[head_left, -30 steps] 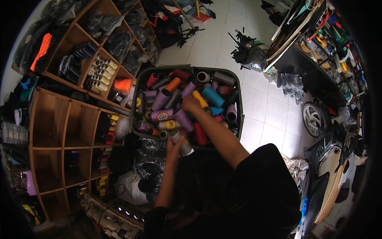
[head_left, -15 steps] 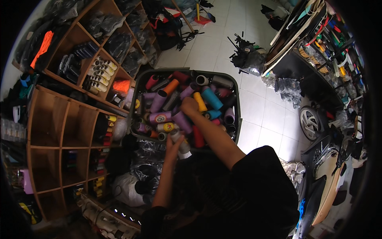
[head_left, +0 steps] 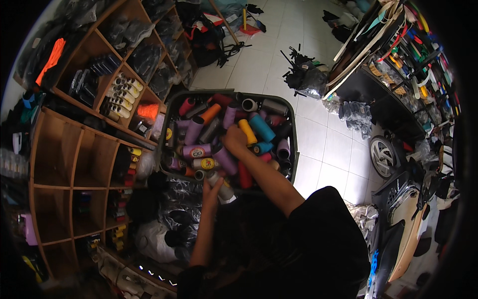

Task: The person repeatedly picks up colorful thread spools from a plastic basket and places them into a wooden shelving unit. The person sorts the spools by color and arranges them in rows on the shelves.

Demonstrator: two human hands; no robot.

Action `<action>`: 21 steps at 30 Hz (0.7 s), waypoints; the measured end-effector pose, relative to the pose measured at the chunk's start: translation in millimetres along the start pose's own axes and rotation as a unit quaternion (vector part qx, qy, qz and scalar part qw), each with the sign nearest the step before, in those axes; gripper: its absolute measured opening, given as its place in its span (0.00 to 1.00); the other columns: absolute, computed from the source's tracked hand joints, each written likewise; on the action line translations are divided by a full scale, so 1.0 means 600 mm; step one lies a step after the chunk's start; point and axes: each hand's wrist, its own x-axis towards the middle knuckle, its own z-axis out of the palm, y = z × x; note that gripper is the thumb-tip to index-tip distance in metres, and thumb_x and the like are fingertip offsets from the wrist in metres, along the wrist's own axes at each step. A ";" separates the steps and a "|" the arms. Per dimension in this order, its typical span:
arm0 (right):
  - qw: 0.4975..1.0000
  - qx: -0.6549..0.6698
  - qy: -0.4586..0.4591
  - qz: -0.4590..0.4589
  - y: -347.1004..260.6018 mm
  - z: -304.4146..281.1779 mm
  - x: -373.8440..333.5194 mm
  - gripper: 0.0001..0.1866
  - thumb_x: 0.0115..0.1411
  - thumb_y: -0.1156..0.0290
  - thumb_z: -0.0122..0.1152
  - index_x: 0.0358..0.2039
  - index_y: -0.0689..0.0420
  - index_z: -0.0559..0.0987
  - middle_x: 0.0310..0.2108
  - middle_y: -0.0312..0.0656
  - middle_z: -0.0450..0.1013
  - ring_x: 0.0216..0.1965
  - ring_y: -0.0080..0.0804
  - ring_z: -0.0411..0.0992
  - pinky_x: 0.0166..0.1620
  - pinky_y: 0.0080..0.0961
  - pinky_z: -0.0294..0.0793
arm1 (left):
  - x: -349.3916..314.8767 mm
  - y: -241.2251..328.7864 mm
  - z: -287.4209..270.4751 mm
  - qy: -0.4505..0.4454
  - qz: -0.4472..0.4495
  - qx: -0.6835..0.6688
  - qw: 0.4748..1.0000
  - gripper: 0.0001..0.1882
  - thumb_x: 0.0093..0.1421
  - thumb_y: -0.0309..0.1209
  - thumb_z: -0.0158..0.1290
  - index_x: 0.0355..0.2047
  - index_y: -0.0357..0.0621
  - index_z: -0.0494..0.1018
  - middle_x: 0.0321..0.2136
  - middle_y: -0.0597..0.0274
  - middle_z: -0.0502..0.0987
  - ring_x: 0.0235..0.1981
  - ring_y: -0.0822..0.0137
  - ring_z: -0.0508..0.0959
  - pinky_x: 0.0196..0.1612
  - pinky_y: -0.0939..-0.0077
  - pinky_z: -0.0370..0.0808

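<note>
A large dark green bin [head_left: 296, 149] stands before me, filled with thread cones in purple, orange, red, teal and grey. Over the bin's near rim, my left hand [head_left: 211, 190] is closed around a pale grey thread cone [head_left: 222, 187], which tilts toward me. My right hand [head_left: 233, 139] reaches down into the middle of the pile. Its fingers are hidden among the cones, so I cannot see whether it grips one. Right beside it lie a yellow thread cone [head_left: 247, 131], a teal thread cone [head_left: 262, 128] and a purple thread cone [head_left: 225, 159].
Wooden cubby shelves [head_left: 72, 149] line the left side, some holding white cones [head_left: 122, 94] and bagged goods. Plastic bags [head_left: 181, 204] lie near the bin's front left. To the right are white floor tiles [head_left: 311, 134], a scooter [head_left: 398, 199] and a cluttered rack [head_left: 393, 74].
The whole view has shifted slightly. My left hand has brought the grey cone a little closer to me. My right hand has drawn back slightly within the pile, and a purple cone beyond it stands more upright.
</note>
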 end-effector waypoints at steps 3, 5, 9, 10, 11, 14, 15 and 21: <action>0.997 -0.024 0.069 -0.026 -0.010 -0.008 -0.020 0.30 0.43 0.61 0.77 0.41 0.65 0.73 0.37 0.54 0.77 0.41 0.54 0.78 0.43 0.45 0.79 | -0.006 0.009 0.009 -0.010 0.027 -0.017 0.999 0.30 0.63 0.31 0.58 0.63 0.41 0.60 0.50 0.59 0.74 0.51 0.66 0.75 0.55 0.70 0.71; 0.993 -0.044 0.099 -0.037 -0.019 -0.026 -0.027 0.30 0.42 0.61 0.78 0.41 0.63 0.73 0.35 0.51 0.78 0.39 0.53 0.78 0.42 0.45 0.79 | 0.000 0.007 0.003 -0.013 0.006 -0.011 1.000 0.29 0.63 0.31 0.57 0.63 0.41 0.61 0.50 0.59 0.75 0.51 0.65 0.75 0.55 0.70 0.71; 0.992 -0.020 0.119 -0.045 -0.016 -0.085 -0.050 0.29 0.40 0.60 0.79 0.39 0.59 0.74 0.34 0.48 0.78 0.38 0.48 0.78 0.40 0.43 0.78 | -0.002 0.021 0.011 -0.017 -0.009 0.011 1.000 0.27 0.64 0.31 0.57 0.61 0.41 0.63 0.50 0.60 0.76 0.51 0.66 0.76 0.55 0.70 0.71; 0.990 -0.001 0.129 -0.056 -0.009 -0.101 -0.058 0.29 0.39 0.59 0.80 0.38 0.58 0.75 0.33 0.48 0.78 0.38 0.47 0.78 0.39 0.42 0.78 | -0.006 0.028 0.013 -0.009 -0.001 0.020 1.000 0.26 0.64 0.31 0.57 0.61 0.41 0.63 0.50 0.59 0.76 0.50 0.66 0.76 0.55 0.70 0.71; 0.990 0.025 0.127 -0.052 -0.002 -0.121 -0.069 0.29 0.39 0.59 0.80 0.38 0.57 0.75 0.33 0.48 0.78 0.37 0.47 0.79 0.39 0.41 0.78 | -0.010 0.034 0.017 -0.002 0.007 0.030 1.000 0.26 0.64 0.31 0.57 0.60 0.41 0.63 0.50 0.59 0.76 0.50 0.67 0.76 0.54 0.70 0.71; 0.979 0.106 0.160 -0.062 0.024 -0.174 -0.099 0.29 0.38 0.59 0.81 0.37 0.57 0.76 0.31 0.46 0.77 0.35 0.43 0.78 0.37 0.37 0.76 | -0.013 0.018 0.006 0.022 0.013 0.036 0.999 0.21 0.65 0.32 0.54 0.57 0.40 0.65 0.49 0.54 0.76 0.42 0.62 0.80 0.47 0.67 0.76; 0.968 0.133 0.197 -0.076 0.039 -0.183 -0.105 0.28 0.37 0.58 0.82 0.35 0.57 0.76 0.30 0.44 0.77 0.33 0.39 0.78 0.36 0.35 0.75 | -0.014 0.020 0.005 0.029 0.011 0.034 0.999 0.20 0.66 0.32 0.53 0.55 0.39 0.66 0.49 0.52 0.77 0.39 0.60 0.82 0.43 0.65 0.79; 0.949 0.265 0.166 0.023 0.118 -0.239 -0.135 0.25 0.40 0.64 0.83 0.34 0.57 0.76 0.30 0.32 0.75 0.29 0.16 0.70 0.34 0.17 0.72 | -0.023 0.052 0.001 -0.015 -0.038 -0.008 0.999 0.20 0.66 0.33 0.53 0.54 0.37 0.66 0.43 0.53 0.78 0.37 0.58 0.82 0.41 0.64 0.80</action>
